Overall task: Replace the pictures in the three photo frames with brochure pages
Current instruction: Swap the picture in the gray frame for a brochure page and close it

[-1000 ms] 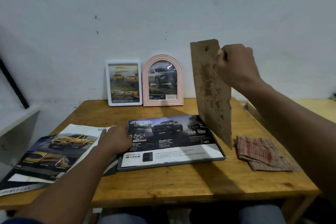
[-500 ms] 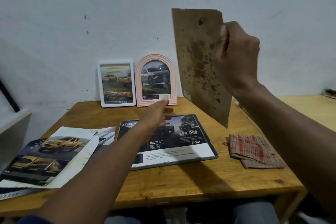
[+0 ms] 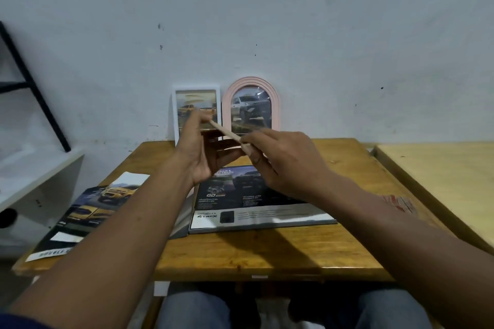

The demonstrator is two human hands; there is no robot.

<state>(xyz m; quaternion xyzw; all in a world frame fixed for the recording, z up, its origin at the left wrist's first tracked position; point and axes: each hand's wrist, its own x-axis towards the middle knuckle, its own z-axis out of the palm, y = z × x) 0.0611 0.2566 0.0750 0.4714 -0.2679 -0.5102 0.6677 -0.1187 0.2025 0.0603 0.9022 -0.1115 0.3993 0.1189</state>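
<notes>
Backing board [image 3: 230, 134]: seen edge-on, a thin, flat, pale brown strip, held in the air between your 2 hands, above the large frame [image 3: 267, 228] lying flat on the table [image 3: 240, 254]. Left hand [image 3: 203, 157]: fingers curled over the far end, pinching it. Right hand [image 3: 283, 160]: thumb and fingertips pinch the near end. Judgement: the board is light and stiff and shows no sag, but a thin edge can slip out of a fingertip pinch. Keep hold at 2 opposite ends as now and lower it level. Its faces are hidden at this angle, so the surface condition cannot be told. Large frame: grey rim with a dark brochure page [image 3: 267, 215] in it, printed side up, vehicles above a white text strip. Treat it as fragile if glazed, and seat the board flat rather than pressing 1 corner. White frame [image 3: 197, 87] and pink arched frame [image 3: 251, 80] stand upright against the wall [image 3: 267, 21], just beside each other, each showing a vehicle picture. A loose brochure [image 3: 88, 211] lies at the table's left side
</notes>
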